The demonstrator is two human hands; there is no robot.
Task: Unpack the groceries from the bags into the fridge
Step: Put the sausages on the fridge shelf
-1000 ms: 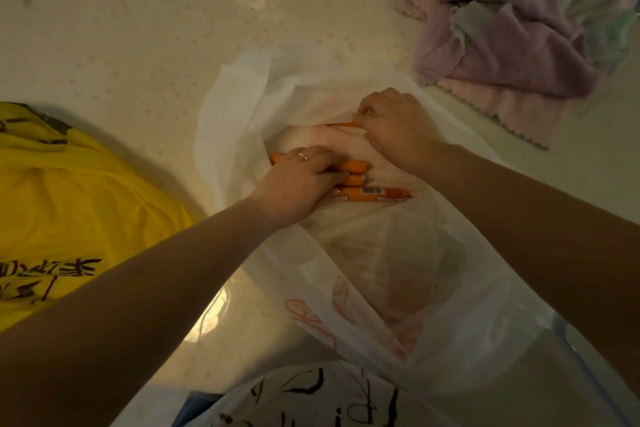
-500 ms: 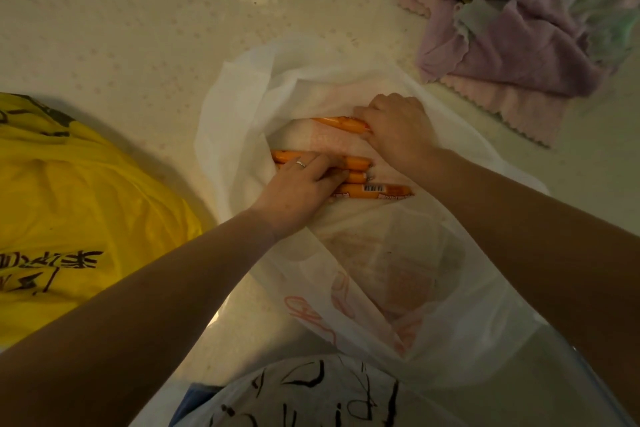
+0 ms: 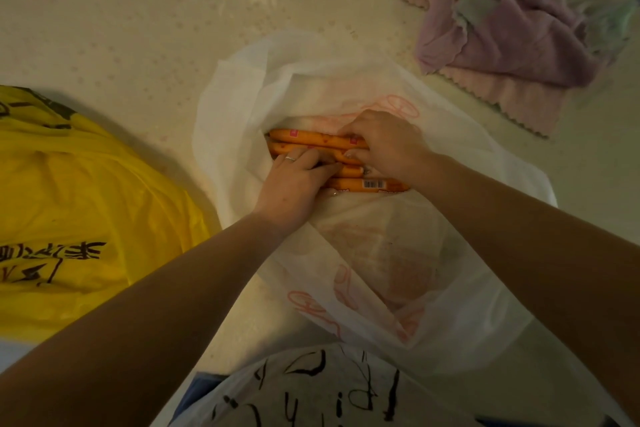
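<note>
A white plastic bag [image 3: 239,107] with red print lies open on the pale counter. Inside it lie several orange wrapped sausage sticks [image 3: 304,138], side by side, one showing a barcode. My left hand [image 3: 294,184], with a ring on it, reaches into the bag and its fingers lie closed over the lower sticks. My right hand [image 3: 388,144] comes in from the right and grips the right ends of the upper sticks. Both hands meet over the bundle and hide its middle.
A yellow plastic bag [image 3: 79,204] with black characters sits at the left. Crumpled pink and purple cloths [image 3: 512,38] lie at the back right. Below, my patterned shirt [image 3: 311,392] fills the near edge.
My right hand has brought a separate orange stick down against the others. Both hands now close on the gathered bundle; the left hand has barely moved.
</note>
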